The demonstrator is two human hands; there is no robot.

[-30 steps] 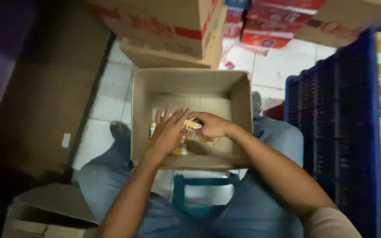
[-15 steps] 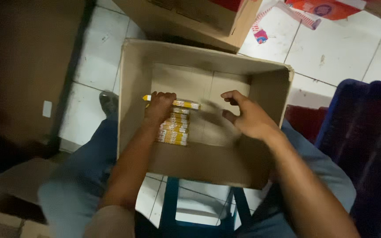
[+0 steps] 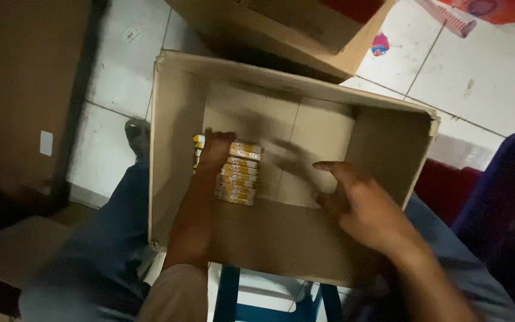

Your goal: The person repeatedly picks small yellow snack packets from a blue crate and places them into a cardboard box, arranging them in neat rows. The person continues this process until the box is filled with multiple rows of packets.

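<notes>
The left hand (image 3: 214, 152) reaches down into the cardboard box (image 3: 177, 119), forearm straight and steep, fingers curled over the top of a stack of small yellow packets (image 3: 239, 173) and pressing on them. The stack sits on the box floor near the left wall, roughly midway between the near and far walls. The right hand (image 3: 359, 206) hovers over the near right part of the box, empty, palm down, fingers loosely spread and the index finger pointing left toward the stack, well apart from it; its outline is blurred. The box rests on the person's lap, on blue trousers (image 3: 99, 250). A blue stool (image 3: 269, 298) shows under the near edge, and another cardboard box (image 3: 281, 30) lies beyond the far edge on the white tiled floor (image 3: 484, 77)
</notes>
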